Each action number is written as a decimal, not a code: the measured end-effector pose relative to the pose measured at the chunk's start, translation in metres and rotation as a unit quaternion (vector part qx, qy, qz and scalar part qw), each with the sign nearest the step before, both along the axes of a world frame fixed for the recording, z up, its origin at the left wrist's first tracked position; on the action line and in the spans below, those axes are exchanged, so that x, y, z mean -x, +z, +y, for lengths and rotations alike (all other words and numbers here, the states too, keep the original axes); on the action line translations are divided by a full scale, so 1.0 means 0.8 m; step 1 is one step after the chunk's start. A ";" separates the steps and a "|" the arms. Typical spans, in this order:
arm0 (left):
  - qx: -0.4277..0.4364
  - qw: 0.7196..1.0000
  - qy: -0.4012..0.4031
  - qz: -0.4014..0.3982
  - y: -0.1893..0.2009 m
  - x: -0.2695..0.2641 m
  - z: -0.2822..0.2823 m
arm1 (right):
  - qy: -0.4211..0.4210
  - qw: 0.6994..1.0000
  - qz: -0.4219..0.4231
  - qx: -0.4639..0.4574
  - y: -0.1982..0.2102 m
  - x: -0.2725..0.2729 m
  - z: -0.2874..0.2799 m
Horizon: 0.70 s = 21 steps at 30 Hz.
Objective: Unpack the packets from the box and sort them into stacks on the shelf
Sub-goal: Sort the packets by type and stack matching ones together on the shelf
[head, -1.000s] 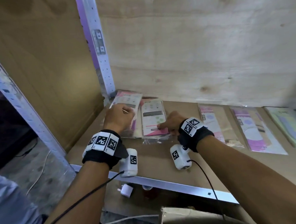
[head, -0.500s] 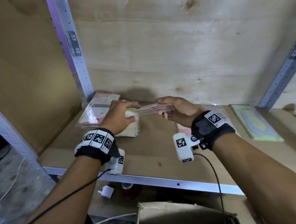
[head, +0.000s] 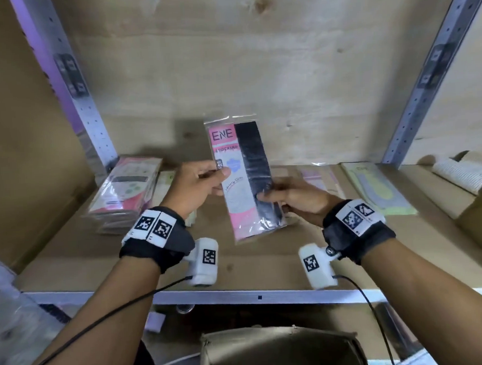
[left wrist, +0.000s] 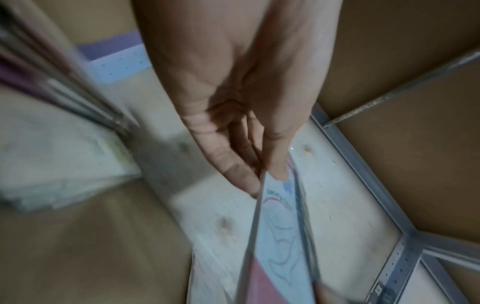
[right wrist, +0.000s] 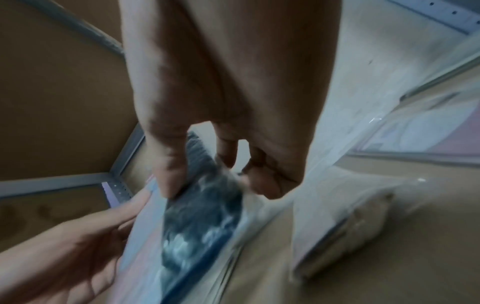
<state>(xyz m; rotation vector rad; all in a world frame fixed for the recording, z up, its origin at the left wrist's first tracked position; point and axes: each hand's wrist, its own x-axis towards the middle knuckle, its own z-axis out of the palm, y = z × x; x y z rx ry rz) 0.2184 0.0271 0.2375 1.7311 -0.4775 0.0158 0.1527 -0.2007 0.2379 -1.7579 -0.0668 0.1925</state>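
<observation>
Left hand pinches the stocking packet at its left edge, thumb on the printed face; right hand nips the lower right edge over the dark stocking. The packet stands upright in the air above the shelf, face to the camera. It looks light, thin and floppy in slick plastic, so an edge pinch on the card-backed part seems safest. Stacks wait at left; the box sits below.
</observation>
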 end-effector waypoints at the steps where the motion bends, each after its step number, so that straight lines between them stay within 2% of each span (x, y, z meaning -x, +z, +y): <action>1: 0.012 0.999 -0.007 0.035 -0.006 -0.003 -0.005 | 0.016 1.000 0.006 -0.007 -0.006 0.004 -0.002; 5: 0.048 0.992 -0.009 0.120 -0.026 -0.013 -0.023 | 0.004 0.996 0.040 -0.079 -0.028 0.012 -0.021; 8: 0.110 0.983 0.063 0.134 -0.027 -0.028 -0.031 | 0.047 0.995 0.065 -0.059 -0.041 0.019 -0.038; 10: 0.117 0.979 0.107 0.126 -0.024 -0.038 -0.031 | 0.088 0.993 0.072 -0.028 -0.044 0.024 -0.046; 12: 0.094 0.982 0.122 0.108 -0.025 -0.046 -0.028 | 0.104 0.992 0.075 0.000 -0.042 0.023 -0.054; 16: 0.018 0.992 0.107 0.060 -0.035 -0.053 -0.024 | 0.073 0.994 0.082 0.016 -0.039 0.019 -0.072; 21: -0.081 0.987 0.092 0.106 -0.045 -0.054 -0.024 | 0.013 0.996 0.092 -0.001 -0.047 0.018 -0.098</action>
